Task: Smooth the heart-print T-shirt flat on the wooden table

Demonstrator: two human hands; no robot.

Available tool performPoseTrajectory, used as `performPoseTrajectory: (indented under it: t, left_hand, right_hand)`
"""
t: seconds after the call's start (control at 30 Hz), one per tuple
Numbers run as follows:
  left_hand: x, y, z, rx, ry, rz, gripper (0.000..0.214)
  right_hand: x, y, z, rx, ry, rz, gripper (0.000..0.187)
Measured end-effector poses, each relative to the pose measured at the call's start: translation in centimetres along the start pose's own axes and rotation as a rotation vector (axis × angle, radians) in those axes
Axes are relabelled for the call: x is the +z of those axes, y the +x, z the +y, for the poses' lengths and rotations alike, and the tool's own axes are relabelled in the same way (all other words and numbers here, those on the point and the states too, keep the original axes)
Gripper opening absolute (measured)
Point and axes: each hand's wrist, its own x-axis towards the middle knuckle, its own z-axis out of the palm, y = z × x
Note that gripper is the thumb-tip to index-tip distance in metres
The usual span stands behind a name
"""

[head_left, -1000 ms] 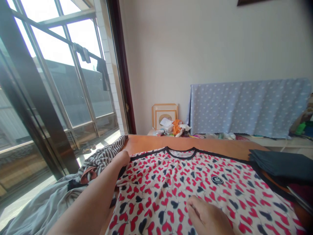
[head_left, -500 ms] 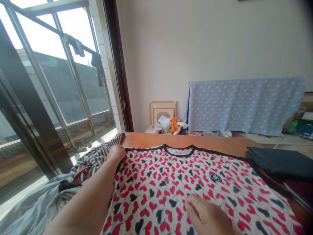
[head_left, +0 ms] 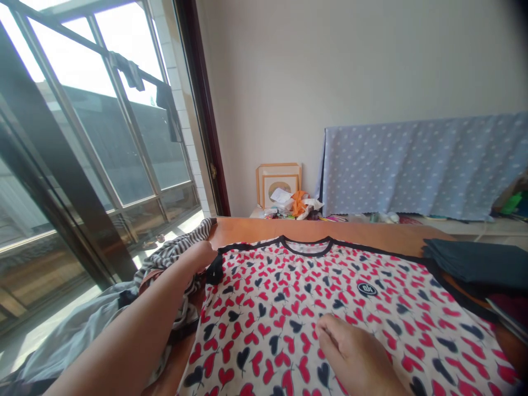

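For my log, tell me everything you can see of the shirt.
The shirt is pale, soft-looking fabric with red and dark hearts, black trim at the neckline and shoulders, and a round badge. It lies spread on the table, neckline at the far end, lower end out of frame. The left hand is at its left shoulder, fingers hidden; the curled right hand is over its middle, grip unclear.

Round badge point(head_left: 367, 289): white characters on black inside a pale ring, too small to read surely
Badge carrier: heart-print shirt point(head_left: 284, 308), its chest, toward the table's point(head_left: 371, 230) right edge
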Motion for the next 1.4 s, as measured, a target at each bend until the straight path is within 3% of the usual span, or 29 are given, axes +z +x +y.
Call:
performPoseTrajectory:
  t: [0.1, 0.2, 0.37, 0.5, 0.63, 0.77, 0.97, 1.13, 1.27, 1.4]
  left_hand:
    - [-0.5, -2.8, 0.2, 0.078, 0.107, -0.034, 0.047]
    - [-0.6, -5.4, 0.5, 0.17, 0.228, -0.01, 0.044]
    - [-0.8, -8.4, 0.5, 0.204, 0.351, 0.132, 0.027]
    - [-0.5, -9.4, -0.2, 0.206, 0.432, 0.263, 0.025]
    - [0.1, -9.0, -0.1, 0.212, 0.424, 0.315, 0.033]
    - [1.1, -7.5, 2.3, 0.248, 0.347, 0.289, 0.032]
    - [5.0, -5.9, 5.9, 0.325, 0.15, 0.126, 0.041]
    - [7.1, -4.4, 5.0, 0.132, 0.1, 0.134, 0.058]
    - [7.2, -3.0, 3.9, -0.043, 0.092, 0.142, 0.067]
    - [7.0, -2.4, 4.5, -0.101, 0.084, 0.134, 0.073]
  right_hand:
    - [0.0, -0.1, 0.0, 0.01, 0.018, -0.002, 0.022]
    - [0.1, -0.2, 0.1, 0.019, 0.016, -0.011, 0.024]
    - [0.0, -0.2, 0.0, 0.016, 0.027, -0.018, 0.026]
    - [-0.2, -0.2, -0.1, 0.009, 0.045, -0.014, 0.026]
    - [-0.2, -0.3, -0.1, 0.003, 0.053, 0.012, 0.026]
    - [-0.1, -0.2, -0.1, -0.013, 0.045, 0.033, 0.026]
    - [0.3, 0.0, 0.2, -0.068, 0.047, 0.099, 0.021]
    - [0.3, 0.0, 0.2, -0.043, 0.028, 0.065, 0.022]
    - [0.2, 0.0, 0.2, -0.03, 0.029, 0.046, 0.022]
    - [0.5, 0.0, 0.3, -0.039, 0.023, 0.045, 0.025]
